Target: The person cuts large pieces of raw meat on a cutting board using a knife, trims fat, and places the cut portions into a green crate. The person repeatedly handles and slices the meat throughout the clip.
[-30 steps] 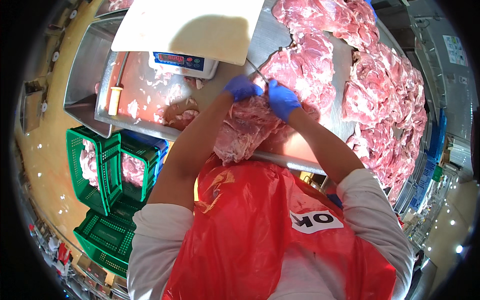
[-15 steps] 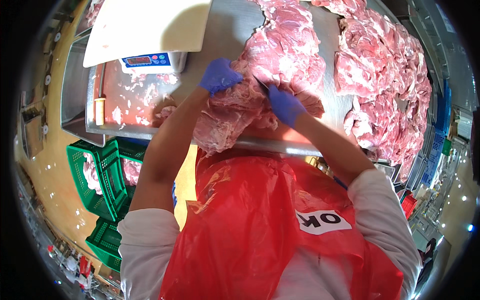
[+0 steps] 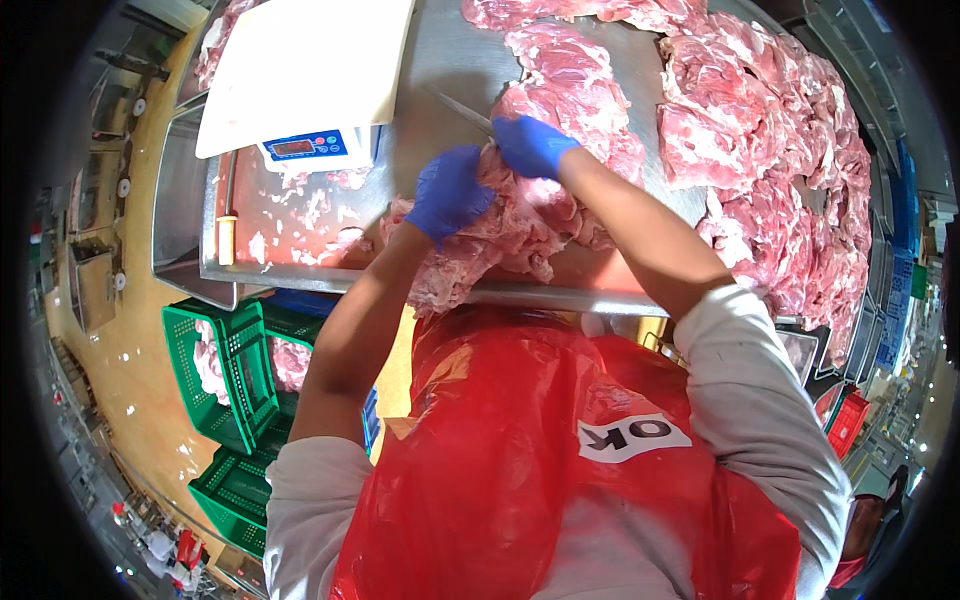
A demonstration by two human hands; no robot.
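Pink meat (image 3: 490, 247) touches both hands (image 3: 453, 192) (image 3: 535, 147); it shows between them.

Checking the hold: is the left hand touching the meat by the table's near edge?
Touching. The head view shows the blue-gloved left hand closed on the meat.

Upper left: a scale (image 3: 310, 147), its blue panel facing the near side, topped by a white board (image 3: 310, 75). To its left, a rod (image 3: 228, 235) with a wooden handle; farther left, a steel bin (image 3: 178, 225). Lower left: green crates (image 3: 258, 368) above a yellowish floor (image 3: 138, 390). Right margin: blue crates (image 3: 895, 320); below them, a red crate (image 3: 848, 422).
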